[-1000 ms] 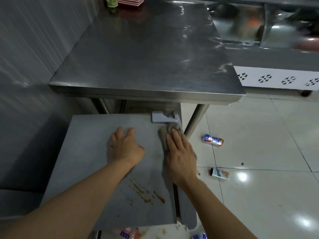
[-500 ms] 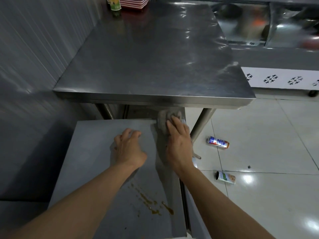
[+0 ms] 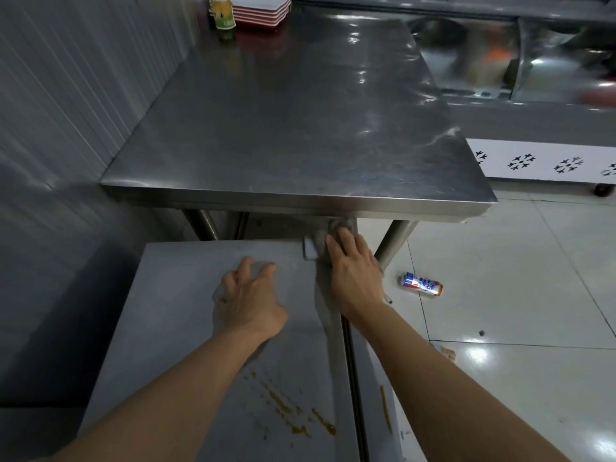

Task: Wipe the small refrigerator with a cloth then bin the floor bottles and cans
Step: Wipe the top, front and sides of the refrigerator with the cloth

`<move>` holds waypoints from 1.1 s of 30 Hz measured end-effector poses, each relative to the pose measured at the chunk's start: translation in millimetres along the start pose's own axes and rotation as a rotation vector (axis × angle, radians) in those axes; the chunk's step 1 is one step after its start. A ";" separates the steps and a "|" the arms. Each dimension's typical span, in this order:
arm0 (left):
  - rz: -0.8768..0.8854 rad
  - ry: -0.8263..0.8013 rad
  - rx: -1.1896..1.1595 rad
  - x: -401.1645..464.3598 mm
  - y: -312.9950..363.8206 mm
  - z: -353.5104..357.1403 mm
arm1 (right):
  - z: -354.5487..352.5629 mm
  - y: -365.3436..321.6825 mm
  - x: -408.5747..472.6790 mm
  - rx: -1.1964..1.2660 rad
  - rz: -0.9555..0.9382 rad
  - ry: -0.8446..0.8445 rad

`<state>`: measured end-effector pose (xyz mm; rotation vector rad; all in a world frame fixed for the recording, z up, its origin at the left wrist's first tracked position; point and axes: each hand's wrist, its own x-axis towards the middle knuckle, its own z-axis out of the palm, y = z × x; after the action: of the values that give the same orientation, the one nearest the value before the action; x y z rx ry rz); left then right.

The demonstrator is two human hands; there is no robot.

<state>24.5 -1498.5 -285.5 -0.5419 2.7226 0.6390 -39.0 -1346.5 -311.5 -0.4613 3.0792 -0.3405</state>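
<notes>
While the left hand [image 3: 248, 301] rests flat and empty on the small refrigerator [image 3: 186, 328], the right hand [image 3: 355, 271] presses a cloth [image 3: 325, 240] against its far right corner. A can [image 3: 421, 284] lies on the floor [image 3: 516, 295].

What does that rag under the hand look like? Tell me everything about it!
The cloth is grey-brown, soft and crumpled. It lies on the grey fridge top near its far right corner, beside a small white hinge piece. The right hand presses flat on it, hiding most of it. One bunched end pokes out past the fingertips, just under the steel table's edge; a strip trails back toward the wrist.
</notes>
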 end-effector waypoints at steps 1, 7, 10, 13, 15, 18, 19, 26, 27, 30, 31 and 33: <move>0.000 -0.002 -0.004 0.3 -0.5 0.4 | -2.6 -2.0 9.7 0.024 0.043 -0.002; 0.008 -0.010 -0.001 -0.8 0.0 -0.1 | 5.3 -14.9 -28.4 0.114 0.178 0.042; 0.007 -0.008 0.004 -0.4 -2.2 0.3 | 6.6 -12.0 -26.5 0.153 0.200 0.041; 0.017 0.001 0.002 0.3 -5.0 2.4 | 0.3 -10.2 -0.9 0.194 0.239 0.030; 0.020 0.006 -0.003 -0.1 -6.0 3.6 | -2.8 -8.8 4.6 0.234 0.281 0.006; 0.027 0.003 -0.022 -0.9 -5.4 3.7 | -4.7 -7.4 -13.2 0.228 0.243 -0.012; 0.034 -0.001 -0.021 -1.6 -6.5 3.5 | -2.8 -8.3 -26.4 0.209 0.209 -0.009; 0.132 0.009 -0.035 -6.6 -36.8 -1.4 | 8.6 -10.7 -101.3 0.101 0.068 -0.092; 0.154 0.022 -0.031 -7.1 -41.8 -1.8 | 7.1 -7.4 -89.3 0.081 0.056 -0.102; 0.213 0.050 -0.013 -10.1 -57.3 1.3 | 0.3 -7.2 -54.5 0.074 0.055 -0.117; 0.226 0.053 -0.013 -11.5 -61.8 3.2 | 0.8 -8.8 -52.7 0.088 0.061 -0.108; 0.248 0.061 -0.009 -16.0 -67.9 6.6 | 3.0 -11.7 -68.8 0.136 0.039 -0.079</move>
<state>68.5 -1547.1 -310.1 -0.2291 2.8719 0.7042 30.4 -1338.1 -313.4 -0.3994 2.9598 -0.5143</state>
